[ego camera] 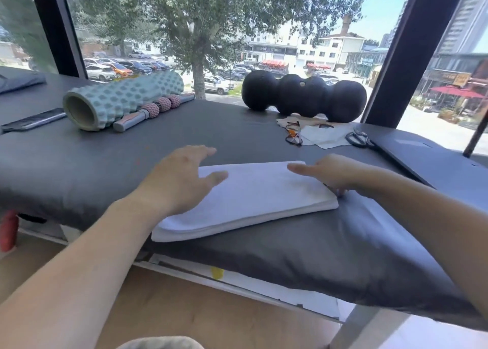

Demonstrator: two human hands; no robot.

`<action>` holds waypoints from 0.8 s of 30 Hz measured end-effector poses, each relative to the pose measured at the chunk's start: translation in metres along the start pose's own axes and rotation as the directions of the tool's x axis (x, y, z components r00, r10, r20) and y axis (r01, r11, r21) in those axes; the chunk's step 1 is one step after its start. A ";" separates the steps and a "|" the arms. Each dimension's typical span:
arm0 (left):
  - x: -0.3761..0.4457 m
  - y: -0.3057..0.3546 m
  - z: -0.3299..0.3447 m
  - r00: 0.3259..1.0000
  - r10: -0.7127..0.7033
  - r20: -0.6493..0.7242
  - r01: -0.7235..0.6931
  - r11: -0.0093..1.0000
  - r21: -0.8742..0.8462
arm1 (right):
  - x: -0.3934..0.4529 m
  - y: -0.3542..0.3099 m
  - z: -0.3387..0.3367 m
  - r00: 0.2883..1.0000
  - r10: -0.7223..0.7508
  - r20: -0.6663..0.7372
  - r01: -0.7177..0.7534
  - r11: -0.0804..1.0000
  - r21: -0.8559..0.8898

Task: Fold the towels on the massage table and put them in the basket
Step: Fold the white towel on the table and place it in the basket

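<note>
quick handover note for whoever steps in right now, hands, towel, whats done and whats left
Left hand: open, fingers spread over the left end of the white towel.
Right hand: index finger straight over the towel's right end, other fingers tucked at its right edge; whether they pinch it is unclear.
Towel: folded into a flat rectangle near the front edge of the massage table.
Done: this towel looks folded.
Left: put it in the basket, which is not in view.

Towel (253, 198) corners under hands.
</note>
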State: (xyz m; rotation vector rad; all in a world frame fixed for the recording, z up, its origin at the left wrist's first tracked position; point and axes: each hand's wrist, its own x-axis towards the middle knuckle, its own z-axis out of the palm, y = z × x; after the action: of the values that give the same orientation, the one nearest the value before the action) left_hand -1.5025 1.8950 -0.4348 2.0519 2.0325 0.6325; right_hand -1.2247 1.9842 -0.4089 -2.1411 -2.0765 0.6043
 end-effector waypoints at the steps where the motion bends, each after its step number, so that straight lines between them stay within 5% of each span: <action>1: 0.002 0.001 0.009 0.994 -0.007 0.106 -0.003 0.996 0.089 | 0.001 -0.002 0.002 1.000 -0.003 -0.008 0.003 1.000 0.002; 4: -0.001 0.000 0.030 0.973 -0.010 0.230 -0.050 0.966 0.253 | -0.001 0.000 0.003 0.999 -0.053 -0.014 0.053 0.997 0.062; 9: 0.002 -0.004 0.021 0.951 0.037 0.307 -0.118 0.961 0.250 | -0.004 0.007 -0.001 0.994 -0.079 0.074 0.061 0.972 0.227; 14: 0.001 0.002 0.021 0.895 0.147 0.420 -0.247 0.950 0.193 | -0.007 0.014 0.014 0.988 -0.152 0.023 0.109 0.797 0.594; 17: 0.003 0.022 0.020 0.941 0.290 0.173 -0.253 0.945 -0.205 | -0.008 0.012 0.016 0.988 -0.155 -0.004 0.125 0.782 0.610; 19: 0.006 0.037 0.022 0.974 0.224 -0.033 -0.222 0.913 -0.342 | -0.012 0.011 0.010 0.986 -0.168 -0.004 0.133 0.761 0.634; 24: 0.011 0.051 0.059 0.950 0.179 0.257 -0.240 0.943 0.232 | -0.015 0.009 0.001 0.982 -0.186 0.031 0.114 0.715 0.690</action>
State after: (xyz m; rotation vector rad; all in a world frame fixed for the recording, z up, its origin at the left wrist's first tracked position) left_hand -1.4313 1.9128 -0.4643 2.3850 1.8593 0.1450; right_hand -1.2165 1.9683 -0.4099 -1.5137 -1.6463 1.2425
